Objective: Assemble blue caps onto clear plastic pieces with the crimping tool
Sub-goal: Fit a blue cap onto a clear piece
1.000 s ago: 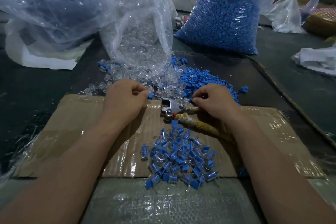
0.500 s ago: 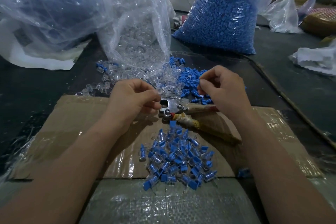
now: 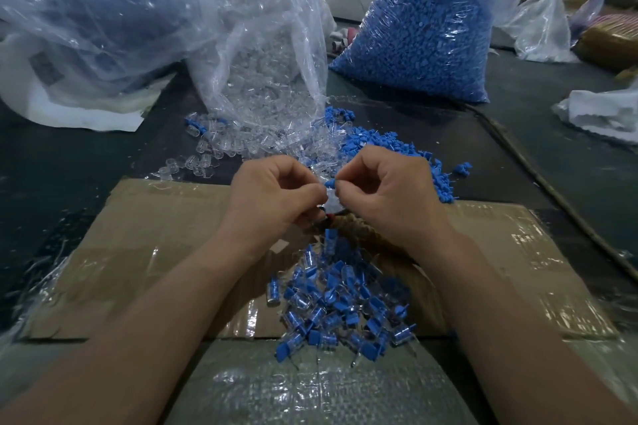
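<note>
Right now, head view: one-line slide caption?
Left hand and right hand join blue cap and clear piece over the crimping tool.

Hands converged; two parts brought together.
I log the left hand [image 3: 276, 197] off the clear pile [image 3: 221, 152] and the right hand [image 3: 390, 197] off the blue pile [image 3: 379, 145]. They now meet fingertip to fingertip above the crimping tool [image 3: 348, 221], pinching a blue cap [image 3: 330, 182] and a clear piece [image 3: 330, 198]; the tool head is now mostly covered.

Crimping tool [image 3: 350, 222] mostly hidden under right hand [image 3: 383, 197]; head unseen
</note>
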A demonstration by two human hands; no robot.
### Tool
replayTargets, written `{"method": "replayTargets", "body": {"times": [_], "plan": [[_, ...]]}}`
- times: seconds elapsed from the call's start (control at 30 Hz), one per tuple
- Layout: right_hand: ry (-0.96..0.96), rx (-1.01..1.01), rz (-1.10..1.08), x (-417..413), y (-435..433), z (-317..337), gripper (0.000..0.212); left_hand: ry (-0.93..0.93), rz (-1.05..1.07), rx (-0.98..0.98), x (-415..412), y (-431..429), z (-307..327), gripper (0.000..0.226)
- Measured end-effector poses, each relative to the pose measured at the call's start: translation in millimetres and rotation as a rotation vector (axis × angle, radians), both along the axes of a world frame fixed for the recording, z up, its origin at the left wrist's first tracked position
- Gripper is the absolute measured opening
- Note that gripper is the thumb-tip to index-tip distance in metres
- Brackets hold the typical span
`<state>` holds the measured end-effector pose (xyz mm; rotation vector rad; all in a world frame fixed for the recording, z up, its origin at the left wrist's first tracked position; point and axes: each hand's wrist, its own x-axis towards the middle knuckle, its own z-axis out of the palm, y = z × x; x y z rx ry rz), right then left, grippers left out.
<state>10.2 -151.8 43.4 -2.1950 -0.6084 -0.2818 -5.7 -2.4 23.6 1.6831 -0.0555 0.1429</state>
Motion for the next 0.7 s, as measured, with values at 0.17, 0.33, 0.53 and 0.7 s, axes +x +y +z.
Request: {"method": "replayTargets", "body": {"times": [0.17,0.33,0.53,0.7], "plan": [[0.038,0.023,0.050,0.1,0.8,-1.9,0.025,-0.031,0.031,-0.004,0.0,1.0,-0.4,0.017],[0.095,0.093,0.111,0.1,0.8,-1.5,0.021,-0.019,-0.021,-0.043,-2.0,1.9,4.4,0.016],[0.069,0.169,0.170,-0.6,0.6,2.4,0.023,-0.008,-0.105,-0.125,-4.1,3.6,8.0,0.018],[0.058,0.213,0.201,0.5,-0.4,-2.0,0.025,0.015,-0.106,-0.136,-3.4,3.9,7.5,0.014]]}}
